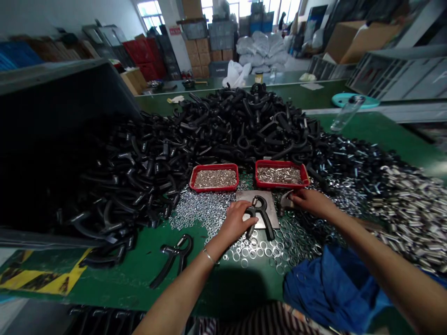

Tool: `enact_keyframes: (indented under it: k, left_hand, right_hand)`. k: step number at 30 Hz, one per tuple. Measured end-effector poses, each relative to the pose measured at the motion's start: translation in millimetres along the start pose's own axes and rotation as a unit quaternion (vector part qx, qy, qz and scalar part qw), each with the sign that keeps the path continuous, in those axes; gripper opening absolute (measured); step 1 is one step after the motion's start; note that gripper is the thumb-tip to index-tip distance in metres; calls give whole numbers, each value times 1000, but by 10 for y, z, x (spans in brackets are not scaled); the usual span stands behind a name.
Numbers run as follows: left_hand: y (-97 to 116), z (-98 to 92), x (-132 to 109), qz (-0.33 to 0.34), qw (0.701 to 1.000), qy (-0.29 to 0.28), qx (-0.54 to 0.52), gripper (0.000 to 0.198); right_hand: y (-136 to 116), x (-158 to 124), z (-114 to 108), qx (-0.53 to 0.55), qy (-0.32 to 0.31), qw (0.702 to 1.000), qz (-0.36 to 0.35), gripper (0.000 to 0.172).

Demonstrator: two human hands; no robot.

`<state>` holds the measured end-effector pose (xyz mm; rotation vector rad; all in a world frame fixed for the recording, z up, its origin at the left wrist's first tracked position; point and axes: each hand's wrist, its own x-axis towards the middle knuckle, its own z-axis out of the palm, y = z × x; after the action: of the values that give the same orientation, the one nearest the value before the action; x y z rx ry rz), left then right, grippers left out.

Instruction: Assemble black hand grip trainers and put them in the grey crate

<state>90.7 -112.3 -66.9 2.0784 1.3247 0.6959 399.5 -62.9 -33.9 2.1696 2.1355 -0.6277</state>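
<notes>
On a small metal plate (273,222) lies a black A-shaped hand grip exerciser (267,221), with a loop and a metal spring at its top. My left hand (240,218) is closed around its left leg. To the right of the plate, my right hand (309,202) has its fingers closed on a hammer (286,203) close to its head. The forearm partly covers what lies behind it, where a wooden handle shows. A second hand grip exerciser (174,258) lies on the green table, left of my left forearm.
Two red trays (213,189) of small metal parts stand behind the plate. Loose metal rings (199,211) surround it. Black handles (223,125) are heaped behind and left, beside a big dark bin (115,88). Metal cylinders (415,209) and blue cloth (331,284) lie right.
</notes>
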Motion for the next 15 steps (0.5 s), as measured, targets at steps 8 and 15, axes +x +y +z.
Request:
enact_keyframes:
  k: [8,15]
  left_hand:
    - [37,-3,-41,-22,1000,-6,3,46]
    - [47,-34,-22,-18,1000,-17,1,45]
  right_hand:
    - [-35,-29,-34,57,-18,998,25,33]
    - [-52,-598,-414,206,262,942,44,40]
